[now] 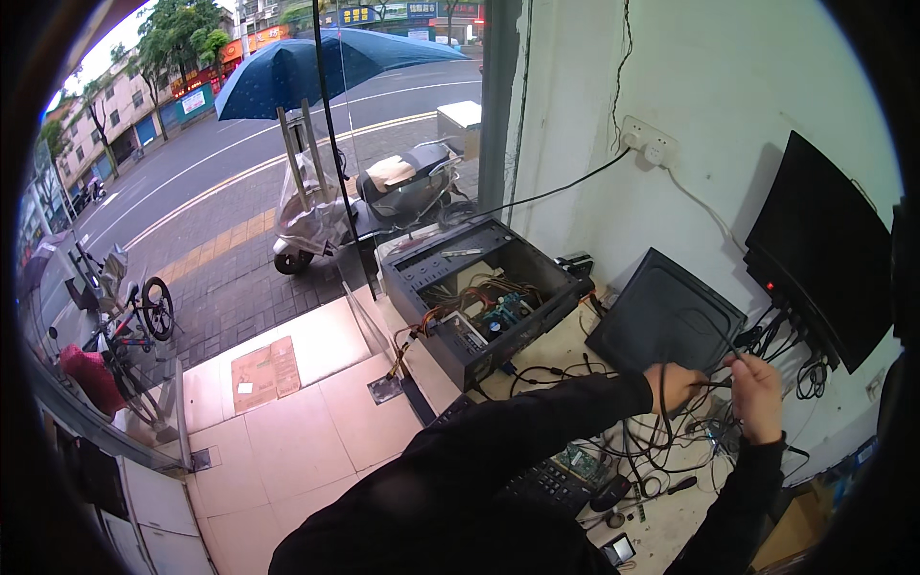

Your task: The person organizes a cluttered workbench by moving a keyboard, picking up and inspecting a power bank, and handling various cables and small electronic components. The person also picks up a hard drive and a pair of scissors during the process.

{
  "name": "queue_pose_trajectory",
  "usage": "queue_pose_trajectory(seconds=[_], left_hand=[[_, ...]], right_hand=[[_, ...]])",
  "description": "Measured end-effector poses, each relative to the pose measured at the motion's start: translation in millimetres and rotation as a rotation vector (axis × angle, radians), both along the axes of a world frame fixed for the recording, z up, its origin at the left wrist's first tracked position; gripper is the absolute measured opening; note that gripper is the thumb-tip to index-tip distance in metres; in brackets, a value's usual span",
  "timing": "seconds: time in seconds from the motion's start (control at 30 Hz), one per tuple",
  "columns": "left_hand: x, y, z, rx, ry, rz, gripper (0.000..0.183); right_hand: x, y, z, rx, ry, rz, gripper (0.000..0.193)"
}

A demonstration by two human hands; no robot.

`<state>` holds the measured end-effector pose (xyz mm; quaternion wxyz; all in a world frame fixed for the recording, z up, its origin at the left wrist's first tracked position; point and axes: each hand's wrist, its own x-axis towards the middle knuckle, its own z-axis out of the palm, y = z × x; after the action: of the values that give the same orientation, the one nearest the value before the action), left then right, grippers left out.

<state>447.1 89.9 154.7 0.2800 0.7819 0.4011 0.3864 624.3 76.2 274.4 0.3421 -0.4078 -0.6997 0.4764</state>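
Observation:
My left hand and my right hand are close together over the right side of the desk, both closed on a black cable. Part of it arcs up in front of a flat black computer case panel; another length hangs below my left hand. Where its ends lie I cannot make out among the tangled cables underneath. Left of the panel lies an opened desktop computer case, its wires and boards exposed.
A black monitor is at the right by the wall, near a wall socket. Below my arms are a keyboard, a green circuit board, a mouse and a screwdriver. A scooter stands outside.

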Motion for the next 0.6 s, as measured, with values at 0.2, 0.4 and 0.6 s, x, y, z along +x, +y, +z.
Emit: queue_pose_trajectory(seconds=[0.2,0.4,0.6], left_hand=[[40.0,-33.2,27.2,0.513,-0.222,0.038,0.055],[64.7,-28.4,37.1,0.077,-0.404,-0.233,0.028],[52.0,-16.1,3.7,-0.195,-0.268,-0.185,0.018]], right_hand=[[-5.5,-0.5,20.9,-0.161,0.403,0.044,0.023],[-24.4,-19.6,43.5,-0.206,0.457,0.03,0.025],[65.0,62.6,49.9,0.553,-0.008,-0.194,0.029]])
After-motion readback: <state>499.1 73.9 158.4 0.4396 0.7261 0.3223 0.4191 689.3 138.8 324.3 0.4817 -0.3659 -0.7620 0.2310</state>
